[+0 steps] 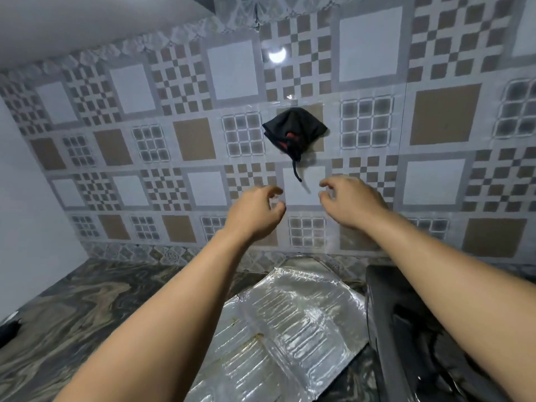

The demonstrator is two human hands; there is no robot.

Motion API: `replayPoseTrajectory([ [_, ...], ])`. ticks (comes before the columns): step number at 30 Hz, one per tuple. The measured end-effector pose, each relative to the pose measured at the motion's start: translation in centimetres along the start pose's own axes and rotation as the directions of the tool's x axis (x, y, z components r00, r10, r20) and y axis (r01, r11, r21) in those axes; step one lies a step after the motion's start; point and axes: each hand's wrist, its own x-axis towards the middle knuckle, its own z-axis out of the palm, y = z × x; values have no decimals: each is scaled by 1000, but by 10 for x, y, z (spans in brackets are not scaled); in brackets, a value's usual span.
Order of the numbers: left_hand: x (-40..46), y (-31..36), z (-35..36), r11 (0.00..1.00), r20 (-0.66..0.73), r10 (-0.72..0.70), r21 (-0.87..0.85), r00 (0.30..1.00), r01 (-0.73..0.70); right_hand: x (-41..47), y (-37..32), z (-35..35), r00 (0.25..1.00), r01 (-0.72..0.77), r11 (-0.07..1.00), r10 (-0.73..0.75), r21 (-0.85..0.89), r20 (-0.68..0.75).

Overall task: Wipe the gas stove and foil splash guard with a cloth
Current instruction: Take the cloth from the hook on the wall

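A black cloth (294, 127) with a bit of red hangs bunched on a clear hook on the tiled wall, a thin black string dangling below it. Both my arms reach up toward the wall. My left hand (255, 211) and my right hand (349, 200) hover just under the string, fingers loosely curled, holding nothing. The silver foil splash guard (278, 320) lies flat on the counter below, with brown stains near its left edge. The black gas stove (406, 329) sits at the lower right, partly hidden by my right forearm.
A patterned brown, grey and white tiled wall (185, 140) fills the back. The dark marbled counter (87, 303) stretches to the left, where a small black object (8, 329) lies at the edge. A plain white wall stands on the left.
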Motion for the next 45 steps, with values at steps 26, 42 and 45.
replayPoseTrajectory([
  [26,193,1,-31,961,-318,130,-191,939,-198,161,-23,-19,882,189,978,-130,88,-452],
  [42,48,40,-50,898,-195,148,-384,970,-214,10,-3,-78,950,150,985,-119,87,-287],
  [45,18,51,-42,876,-156,168,-428,973,-220,-31,5,-82,963,84,993,-59,85,-262],
])
